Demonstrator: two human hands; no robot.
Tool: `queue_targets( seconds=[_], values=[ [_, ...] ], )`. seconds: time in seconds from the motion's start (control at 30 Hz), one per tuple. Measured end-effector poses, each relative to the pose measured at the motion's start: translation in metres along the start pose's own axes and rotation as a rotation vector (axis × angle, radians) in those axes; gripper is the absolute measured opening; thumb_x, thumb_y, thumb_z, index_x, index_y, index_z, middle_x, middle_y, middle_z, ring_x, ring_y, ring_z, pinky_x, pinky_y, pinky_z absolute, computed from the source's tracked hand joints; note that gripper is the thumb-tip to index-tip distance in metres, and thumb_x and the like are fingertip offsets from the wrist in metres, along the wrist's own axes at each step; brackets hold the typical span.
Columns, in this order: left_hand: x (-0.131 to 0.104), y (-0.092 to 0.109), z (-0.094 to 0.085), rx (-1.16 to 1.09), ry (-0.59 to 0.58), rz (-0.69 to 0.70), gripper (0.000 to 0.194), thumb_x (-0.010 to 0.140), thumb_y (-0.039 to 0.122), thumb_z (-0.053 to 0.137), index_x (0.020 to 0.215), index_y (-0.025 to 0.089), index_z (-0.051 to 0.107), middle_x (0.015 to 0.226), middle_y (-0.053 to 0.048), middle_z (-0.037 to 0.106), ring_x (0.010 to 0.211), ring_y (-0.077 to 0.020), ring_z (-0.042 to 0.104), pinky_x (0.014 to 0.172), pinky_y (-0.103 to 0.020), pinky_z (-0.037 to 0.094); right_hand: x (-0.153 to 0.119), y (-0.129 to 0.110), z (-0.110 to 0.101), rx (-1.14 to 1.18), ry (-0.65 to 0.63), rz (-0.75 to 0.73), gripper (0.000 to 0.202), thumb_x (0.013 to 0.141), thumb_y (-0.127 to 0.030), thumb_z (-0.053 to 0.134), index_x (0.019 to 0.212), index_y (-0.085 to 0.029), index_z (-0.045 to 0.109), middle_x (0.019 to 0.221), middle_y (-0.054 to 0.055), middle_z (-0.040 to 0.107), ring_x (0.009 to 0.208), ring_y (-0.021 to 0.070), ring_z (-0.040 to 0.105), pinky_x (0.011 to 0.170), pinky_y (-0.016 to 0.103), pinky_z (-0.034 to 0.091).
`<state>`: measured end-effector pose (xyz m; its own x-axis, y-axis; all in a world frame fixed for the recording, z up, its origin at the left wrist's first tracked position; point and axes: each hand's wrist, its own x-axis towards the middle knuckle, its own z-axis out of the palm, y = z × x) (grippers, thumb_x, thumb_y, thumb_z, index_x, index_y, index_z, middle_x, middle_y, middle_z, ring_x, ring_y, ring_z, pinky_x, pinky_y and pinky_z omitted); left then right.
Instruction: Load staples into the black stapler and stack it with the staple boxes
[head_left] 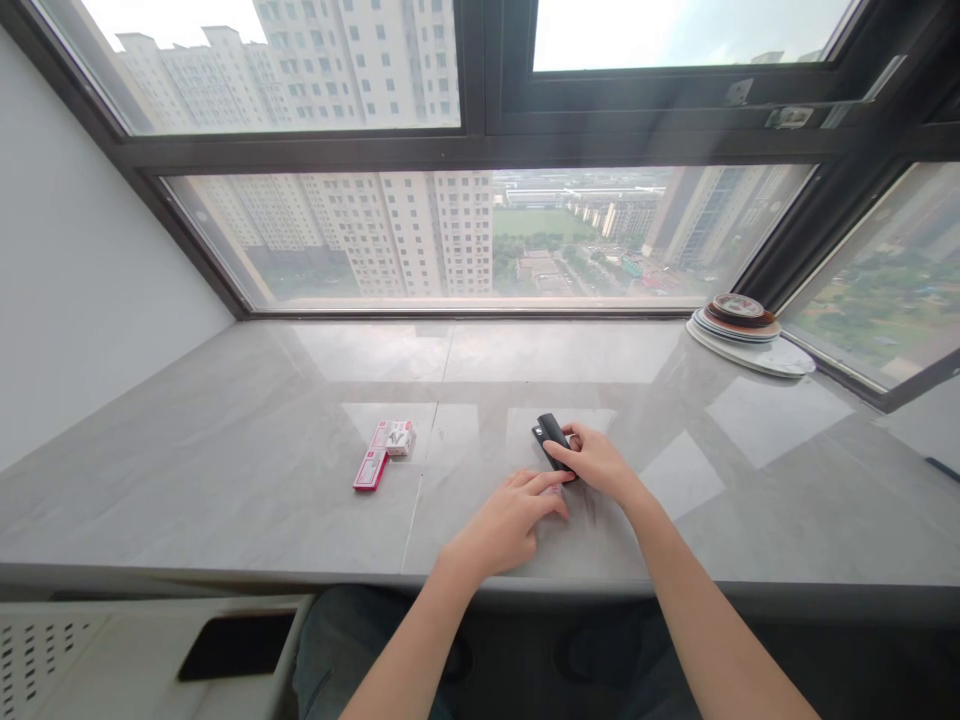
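A black stapler (553, 438) lies slanted on the grey marbled surface (480, 540). My right hand (596, 462) is closed round its near right part, thumb on one side and fingers on the other. Just left of it and nearer to me, my left hand (510, 520) rests low over the surface, fingers apart and pointing right. A fingertip of it reaches the near end of the stapler. Under those fingers shows a bit of something small, pink and white (553, 490), mostly hidden.
Left of my hands lie a white and pink small box (400, 437) and a flat red-and-white pack (370, 470), close together. A stack of plates (742, 330) stands at the back right by the window. The surface's front edge (600, 582) runs before my lap.
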<state>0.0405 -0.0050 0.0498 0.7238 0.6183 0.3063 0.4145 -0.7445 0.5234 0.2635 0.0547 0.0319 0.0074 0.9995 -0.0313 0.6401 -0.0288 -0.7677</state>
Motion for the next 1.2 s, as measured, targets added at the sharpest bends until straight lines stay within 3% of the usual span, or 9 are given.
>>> queue_targets(
  seconds=[0.2,0.37,0.5,0.6,0.7,0.93,1.07,1.2],
  values=[
    [-0.028,-0.028,-0.032,-0.001,0.072,-0.253,0.058,0.080,0.000,0.049,0.121,0.038,0.066,0.134,0.001,0.062,0.121,-0.0225,0.061,0.106,-0.039,0.051,-0.025,0.010,0.001,0.092,0.011,0.011,0.057,0.087,-0.069,0.061,0.113,-0.020,0.073,0.062,-0.005,0.045,0.058,0.0147,0.046,0.054,0.026,0.034],
    [-0.047,-0.047,-0.045,-0.056,0.077,-0.433,0.055,0.085,0.026,0.068,0.137,0.038,0.058,0.124,-0.003,0.061,0.102,-0.0214,0.067,0.091,-0.034,0.057,-0.047,0.002,0.014,0.150,-0.040,0.019,0.054,0.094,-0.068,0.051,0.113,-0.023,0.073,0.063,-0.003,0.046,0.057,0.0148,0.046,0.053,0.026,0.034],
    [-0.038,-0.047,-0.039,-0.065,0.099,-0.414,0.054,0.078,0.037,0.081,0.129,0.036,0.065,0.127,-0.004,0.059,0.121,-0.0260,0.060,0.102,-0.037,0.051,-0.058,-0.012,0.028,0.185,-0.037,-0.013,0.056,0.095,-0.068,0.048,0.109,-0.021,0.075,0.062,-0.002,0.050,0.057,0.0155,0.046,0.053,0.026,0.036],
    [-0.025,-0.042,-0.028,-0.078,0.049,-0.363,0.057,0.072,0.044,0.088,0.124,0.034,0.067,0.121,-0.003,0.063,0.115,-0.0267,0.061,0.102,-0.040,0.049,-0.062,-0.023,0.037,0.229,-0.009,-0.021,0.056,0.093,-0.067,0.052,0.110,-0.019,0.076,0.062,-0.002,0.052,0.059,0.0153,0.047,0.056,0.026,0.038],
    [-0.015,-0.037,-0.016,-0.065,0.078,-0.351,0.061,0.068,0.048,0.091,0.121,0.032,0.066,0.115,-0.001,0.066,0.108,-0.0255,0.061,0.099,-0.040,0.047,-0.066,-0.028,0.042,0.269,0.041,-0.017,0.056,0.092,-0.065,0.055,0.112,-0.018,0.077,0.066,-0.001,0.056,0.064,0.0162,0.050,0.060,0.026,0.041],
    [-0.020,-0.037,-0.003,-0.014,0.147,-0.356,0.061,0.072,0.047,0.089,0.126,0.035,0.064,0.120,-0.001,0.065,0.114,-0.0262,0.059,0.102,-0.040,0.044,-0.068,-0.027,0.041,0.297,0.018,-0.029,0.053,0.091,-0.063,0.057,0.107,-0.018,0.080,0.066,-0.001,0.058,0.065,0.0163,0.051,0.061,0.026,0.042],
    [-0.021,-0.035,0.002,0.018,0.170,-0.375,0.059,0.074,0.045,0.087,0.128,0.037,0.064,0.122,-0.001,0.064,0.116,-0.0265,0.058,0.103,-0.041,0.044,-0.069,-0.024,0.044,0.297,0.049,-0.010,0.056,0.091,-0.062,0.059,0.120,-0.017,0.077,0.066,-0.002,0.056,0.064,0.0156,0.050,0.061,0.026,0.041],
    [-0.021,-0.030,0.003,0.011,0.237,-0.383,0.070,0.074,0.052,0.086,0.137,0.036,0.059,0.133,-0.004,0.058,0.124,-0.0285,0.054,0.107,-0.042,0.044,-0.070,-0.021,0.049,0.301,0.090,0.033,0.061,0.091,-0.061,0.062,0.133,-0.018,0.072,0.067,-0.003,0.054,0.064,0.0149,0.051,0.061,0.026,0.041]
  ],
)
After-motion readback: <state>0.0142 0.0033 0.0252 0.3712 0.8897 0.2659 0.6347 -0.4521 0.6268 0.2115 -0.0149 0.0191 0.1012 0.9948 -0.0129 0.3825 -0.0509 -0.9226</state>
